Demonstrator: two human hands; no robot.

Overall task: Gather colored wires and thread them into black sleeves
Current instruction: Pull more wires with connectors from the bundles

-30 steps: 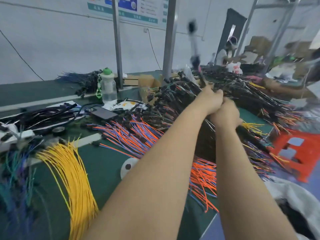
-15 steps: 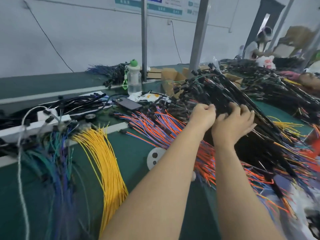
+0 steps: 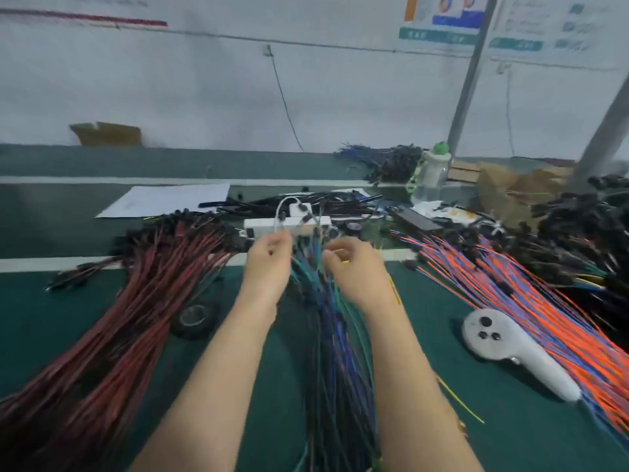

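Two hands: left hand (image 3: pixel 269 267) and right hand (image 3: pixel 354 272) curl at the far end of the blue-green wires (image 3: pixel 335 352) lying mid-worktop (image 3: pixel 435 335); blur, cannot tell the grip. Red wires (image 3: pixel 129 318) left, orange-blue wires (image 3: pixel 531 301) right.

Hands (image 3: pixel 269 267) (image 3: pixel 355 272) now at blue-green wires (image 3: pixel 328 321)

Both forearms (image 3: pixel 211 386) extended forward, left hand (image 3: pixel 269 265) and right hand (image 3: pixel 355 272) close together, fingers curled inward; grip indistinct through blur.
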